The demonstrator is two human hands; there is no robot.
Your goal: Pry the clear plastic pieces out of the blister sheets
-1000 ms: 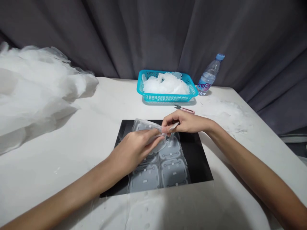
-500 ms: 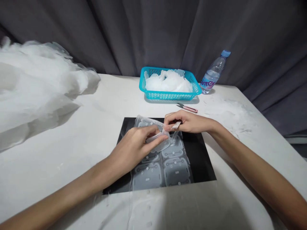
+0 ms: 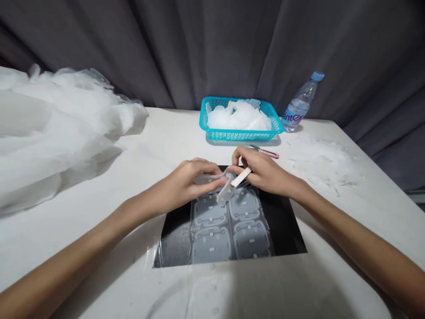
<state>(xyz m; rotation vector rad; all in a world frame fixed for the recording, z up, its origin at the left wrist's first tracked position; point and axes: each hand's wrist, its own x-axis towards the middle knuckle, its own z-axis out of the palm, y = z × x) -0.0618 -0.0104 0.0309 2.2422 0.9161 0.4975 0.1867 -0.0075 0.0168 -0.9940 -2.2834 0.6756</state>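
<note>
I view this station remotely through 1 head camera. Finding 1: the left hand [image 3: 195,180] has its grip clamped, thumb against fingers, on a translucent piece [image 3: 224,195] raised above the black mat [image 3: 287,232]. Finding 2: the right hand [image 3: 262,170] has its grip closed around a white strip [image 3: 241,177]; its fingertips meet the same piece, but I cannot tell whether they pinch it. I judge that the hands work close together so the limp film stays taut between them.

Finding 3: a clear sheet [image 3: 245,208] with at least 4 rounded panels lies across the mat and runs past its near edge onto the desk [image 3: 162,150]. The dark backing probably serves to make the pale outlines readable.

Finding 4: the blue basket [image 3: 208,134], holding white pieces [image 3: 237,117], stands behind the hands, likely for easy reach. Pink-handled snips [image 3: 270,153] lie just beyond the right hand. A bottle [image 3: 296,108] stands beside the basket, and a white heap [image 3: 63,128] occupies the left side.
</note>
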